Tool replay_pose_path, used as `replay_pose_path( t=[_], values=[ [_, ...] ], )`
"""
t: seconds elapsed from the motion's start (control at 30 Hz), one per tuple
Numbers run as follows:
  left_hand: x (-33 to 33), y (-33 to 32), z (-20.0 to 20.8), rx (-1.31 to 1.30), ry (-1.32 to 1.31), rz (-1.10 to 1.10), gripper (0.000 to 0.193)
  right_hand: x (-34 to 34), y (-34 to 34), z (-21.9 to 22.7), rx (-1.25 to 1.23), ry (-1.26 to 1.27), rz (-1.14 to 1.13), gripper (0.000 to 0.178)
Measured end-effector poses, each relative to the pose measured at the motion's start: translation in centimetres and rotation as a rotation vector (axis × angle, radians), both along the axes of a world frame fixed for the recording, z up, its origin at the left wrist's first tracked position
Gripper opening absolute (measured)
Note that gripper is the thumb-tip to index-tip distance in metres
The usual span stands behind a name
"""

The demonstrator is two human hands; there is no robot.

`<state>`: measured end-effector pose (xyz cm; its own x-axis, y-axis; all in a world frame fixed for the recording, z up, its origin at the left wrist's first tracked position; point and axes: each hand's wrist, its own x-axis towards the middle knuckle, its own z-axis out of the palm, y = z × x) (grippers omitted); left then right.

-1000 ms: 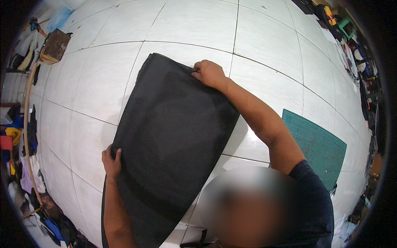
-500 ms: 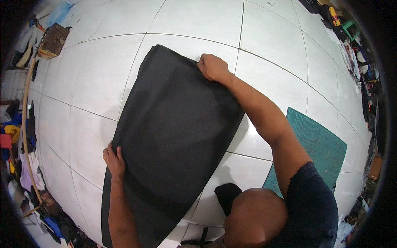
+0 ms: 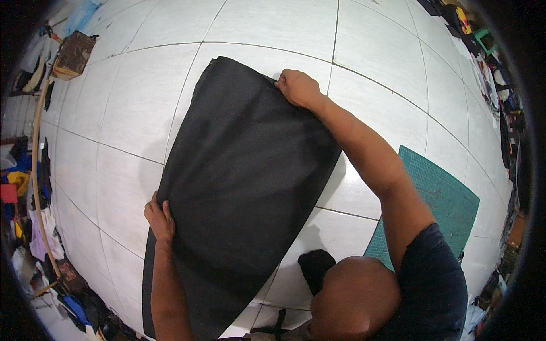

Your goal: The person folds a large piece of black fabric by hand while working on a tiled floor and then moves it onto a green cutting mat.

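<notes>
Cloth (image 3: 244, 170), black and broad, lies slantwise on the pale tiled floor (image 3: 267, 23), its far end showing what looks like more than one layer at the corner. The right hand (image 3: 299, 88) is at the far edge, its fingers bunched together and apparently pinching that edge. The left hand (image 3: 160, 220) is at the left edge, with the thumb set apart from the other fingers on top; whether these grip the edge or merely rest against it, one cannot tell. Holding two edges well apart like this probably keeps the layers from slipping (shallow creases fan across the surface between the hands). A green cutting mat (image 3: 441, 193) lies to the right, partly behind the right arm, perhaps left there to be within reach yet out from under the fabric. A long wooden pole (image 3: 37, 170) and a worn brown box (image 3: 75, 54) stand off to the left, among clutter. No label shows on the black fabric; the mat bears a fine printed grid, and any figures along its border are too small to read
</notes>
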<state>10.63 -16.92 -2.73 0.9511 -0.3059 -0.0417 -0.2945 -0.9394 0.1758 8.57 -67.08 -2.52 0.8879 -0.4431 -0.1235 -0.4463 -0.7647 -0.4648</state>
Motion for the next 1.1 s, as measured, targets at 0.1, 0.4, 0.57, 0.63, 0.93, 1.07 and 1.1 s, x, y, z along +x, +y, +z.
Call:
replay_pose_path(
  t=[0.1, 0.4, 0.57, 0.63, 0.93, 1.07, 1.1],
  values=[
    [0.3, -0.4, 0.6, -0.009, 0.012, -0.03, 0.041, 0.1, -1.6, 0.1, 0.153, 0.042, 0.114, 0.035],
    [1.9, -0.3, 2.1, -0.19, 0.151, -0.058, 0.035, 1.0, -0.5, -1.2, 0.091, -0.087, 0.131, 0.035],
    [1.6, -0.2, 1.9, -0.174, 0.126, -0.073, 0.035, 0.9, 0.0, 0.0, 0.169, -0.085, 0.03, 0.033],
    [1.3, -0.1, 1.4, -0.085, 0.056, -0.076, 0.033, 1.1, 0.0, -0.3, 0.137, -0.081, 0.028, 0.032],
    [0.1, -0.6, 0.7, -0.035, 0.029, -0.013, 0.031, 1.2, 1.1, -0.6, -0.007, -0.074, -0.098, 0.03],
    [0.0, -0.6, 0.3, -0.04, 0.007, -0.05, 0.031, 1.0, 0.4, -1.2, 0.003, -0.126, -0.131, 0.032],
    [0.1, -0.8, 0.3, -0.028, 0.014, -0.031, 0.032, 1.0, -0.1, -1.2, 0.051, -0.13, -0.08, 0.036]
  ],
)
